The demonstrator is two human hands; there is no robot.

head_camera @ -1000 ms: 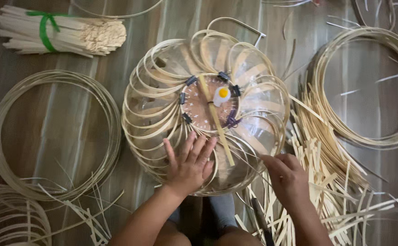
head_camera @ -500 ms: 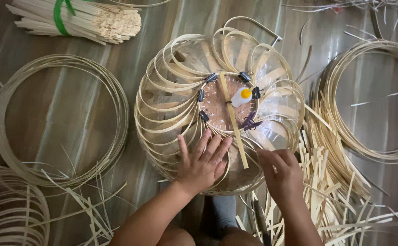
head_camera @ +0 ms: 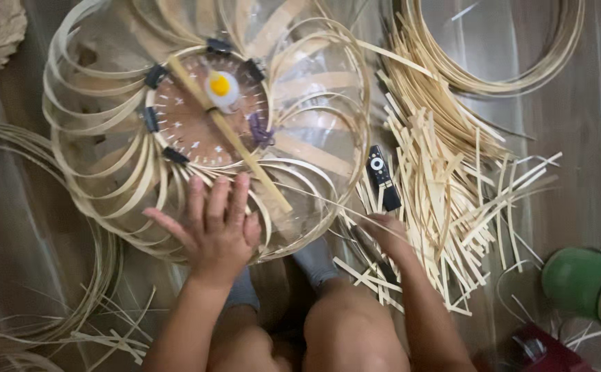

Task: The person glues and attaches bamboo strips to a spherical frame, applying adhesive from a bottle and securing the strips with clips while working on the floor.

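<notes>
A domed frame of bent bamboo strips [head_camera: 108,179] lies on the floor in front of me. At its centre sits a round brown disc [head_camera: 197,131] ringed with black clips, with a white and yellow egg-shaped piece [head_camera: 221,88] on top. A flat bamboo stick [head_camera: 245,158] lies slanted across the disc. My left hand [head_camera: 211,231] presses flat on the frame's near side, fingers spread, just below the disc. My right hand [head_camera: 390,234] rests to the right on a pile of loose bamboo strips [head_camera: 452,186], fingers bent down. Whether it grips a strip is unclear.
A black remote-like object [head_camera: 381,176] lies among the strips beside my right hand. Coiled bamboo hoops [head_camera: 521,62] lie at the top right, and more coils [head_camera: 46,289] at the left. A green bottle [head_camera: 586,282] and a red thing [head_camera: 541,348] sit at the lower right.
My right hand left the frame's near edge and moved right onto the strip pile. My left hand stayed on the frame. The view came closer and shifted right.
</notes>
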